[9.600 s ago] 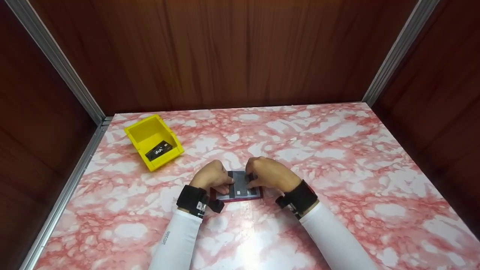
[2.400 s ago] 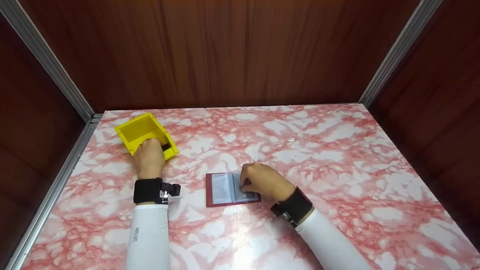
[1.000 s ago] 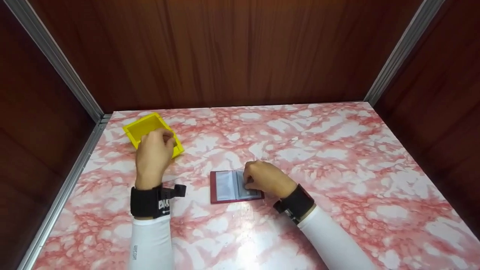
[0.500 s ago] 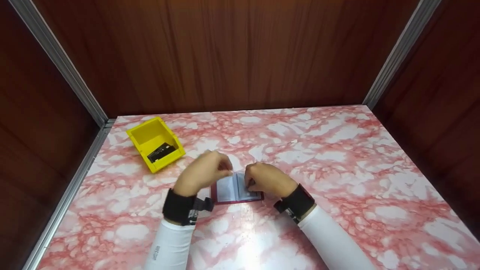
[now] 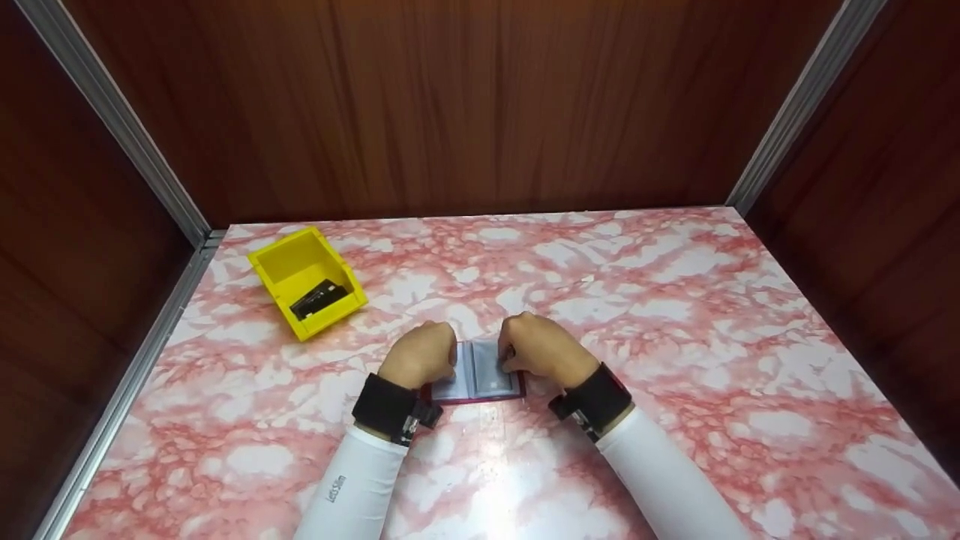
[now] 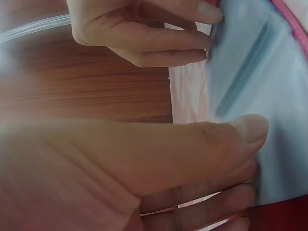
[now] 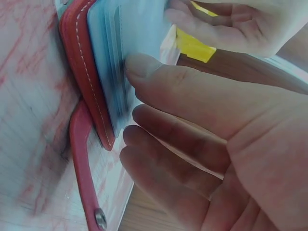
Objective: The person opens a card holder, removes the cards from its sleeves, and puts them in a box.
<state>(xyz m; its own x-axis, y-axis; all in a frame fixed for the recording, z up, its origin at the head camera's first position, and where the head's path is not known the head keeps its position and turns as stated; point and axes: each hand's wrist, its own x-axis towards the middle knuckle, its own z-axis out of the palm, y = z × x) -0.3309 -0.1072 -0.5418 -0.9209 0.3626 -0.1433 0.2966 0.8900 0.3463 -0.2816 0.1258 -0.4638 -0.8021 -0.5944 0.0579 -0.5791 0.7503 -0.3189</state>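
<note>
A red card holder (image 5: pixel 517 397) lies spread on the table with its clear plastic sleeves (image 5: pixel 491 367) showing. My left hand (image 5: pixel 418 355) is at its left side; in the left wrist view the thumb (image 6: pixel 250 129) lies on top of a sleeve and the other fingers are below, pinching it. At the right side is my right hand (image 5: pixel 550 351), its thumb (image 7: pixel 144 67) on the sleeves and its fingers at their edge. A card-like rectangle shows inside the right sleeve. In the right wrist view a red strap with a metal snap (image 7: pixel 100 219) hangs from the holder.
A yellow bin (image 5: pixel 330 326) stands at the back left of the table, with black cards (image 5: pixel 319 299) in it. Brown wood-grain panels (image 5: pixel 480 105) with metal corner posts enclose the marbled red-and-white table (image 5: pixel 637 285) at the back and sides.
From over the yellow bin, my left hand has come right and down to the card holder's left sleeve. My right hand has stayed at the right side, shifting slightly outward.
</note>
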